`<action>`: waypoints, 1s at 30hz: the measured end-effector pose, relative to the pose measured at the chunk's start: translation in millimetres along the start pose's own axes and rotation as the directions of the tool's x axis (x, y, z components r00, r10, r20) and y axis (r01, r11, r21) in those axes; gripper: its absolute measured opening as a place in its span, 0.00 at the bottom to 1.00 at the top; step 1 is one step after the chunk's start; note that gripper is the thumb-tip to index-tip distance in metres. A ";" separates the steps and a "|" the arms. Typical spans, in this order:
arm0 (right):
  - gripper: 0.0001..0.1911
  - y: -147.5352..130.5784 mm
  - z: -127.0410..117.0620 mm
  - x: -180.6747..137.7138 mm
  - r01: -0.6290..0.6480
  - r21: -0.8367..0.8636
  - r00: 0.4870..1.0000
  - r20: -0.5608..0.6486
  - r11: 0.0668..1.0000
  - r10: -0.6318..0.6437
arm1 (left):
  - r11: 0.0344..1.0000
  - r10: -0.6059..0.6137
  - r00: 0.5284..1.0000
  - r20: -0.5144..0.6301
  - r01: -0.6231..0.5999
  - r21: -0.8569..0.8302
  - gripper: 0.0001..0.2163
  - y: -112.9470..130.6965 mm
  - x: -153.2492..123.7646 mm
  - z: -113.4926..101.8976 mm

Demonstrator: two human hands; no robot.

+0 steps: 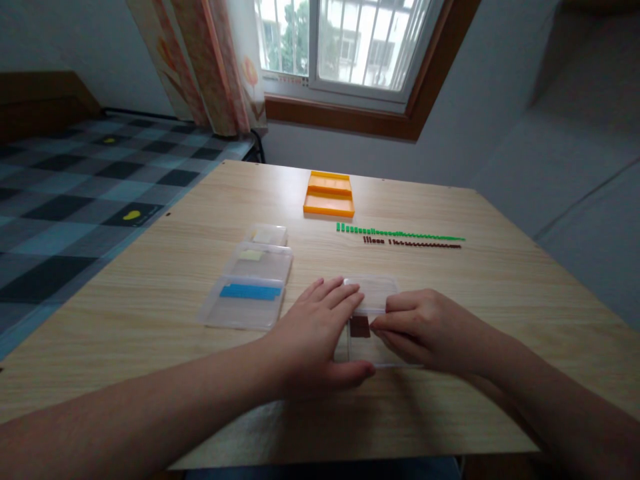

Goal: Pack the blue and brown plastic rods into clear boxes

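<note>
A clear plastic box point(375, 287) lies with its lid folded back in front of me. Inside its near half sits a block of dark brown pieces point(360, 327), packed side by side. My left hand point(320, 333) rests across the box's left edge, fingers stretched out and thumb spread along the near side. At the right edge of the brown pieces, the fingertips of my right hand point(417, 327) are pinched together. Whatever they hold, if anything, is hidden. Beyond the box, a row of small brown pieces point(425, 245) runs below a row of green pieces point(400, 233).
Left of my hands lies a second clear open case point(240, 313) holding a blue strip point(250, 292). A smaller clear box point(269, 235) touches its far end. An orange open case point(329, 202) stands near the wooden table's point(165, 293) far edge. A checked bed point(75, 200) borders the left.
</note>
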State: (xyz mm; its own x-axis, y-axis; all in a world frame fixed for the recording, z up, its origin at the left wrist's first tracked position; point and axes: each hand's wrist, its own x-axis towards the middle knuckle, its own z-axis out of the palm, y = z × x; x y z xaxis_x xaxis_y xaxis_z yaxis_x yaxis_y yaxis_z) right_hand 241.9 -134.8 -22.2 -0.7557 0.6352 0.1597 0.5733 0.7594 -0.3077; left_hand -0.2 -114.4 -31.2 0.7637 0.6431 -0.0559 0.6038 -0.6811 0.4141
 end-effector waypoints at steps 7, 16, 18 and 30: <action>0.14 1.7 -9.7 -2.6 0.068 0.159 0.997 0.021 0.985 -0.072 | 1.000 -0.021 1.000 0.018 0.021 -0.001 0.45 1.1 -0.2 -0.8; 0.15 0.1 -8.6 -1.6 0.081 0.119 0.992 0.090 0.990 -0.092 | 1.000 -0.015 1.000 0.011 0.015 -0.008 0.45 0.9 -0.2 -0.4; 0.15 -0.4 -7.5 -1.3 0.078 0.098 0.991 0.098 0.992 -0.088 | 1.000 -0.015 1.000 0.003 0.015 -0.011 0.45 0.5 -0.3 0.1; 0.16 -5.1 -6.0 -0.2 0.056 0.030 0.992 0.115 0.998 -0.060 | 1.000 -0.003 1.000 -0.012 0.003 -0.007 0.44 -0.8 -0.4 2.4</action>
State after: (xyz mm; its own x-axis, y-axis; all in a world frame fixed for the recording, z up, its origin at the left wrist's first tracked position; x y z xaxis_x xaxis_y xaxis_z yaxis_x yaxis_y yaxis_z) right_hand 241.0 -138.0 -15.0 -0.8198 0.5685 0.0692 0.5199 0.7895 -0.3262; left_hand -0.5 -114.9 -33.7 0.7588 0.6497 -0.0459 0.6047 -0.6766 0.4202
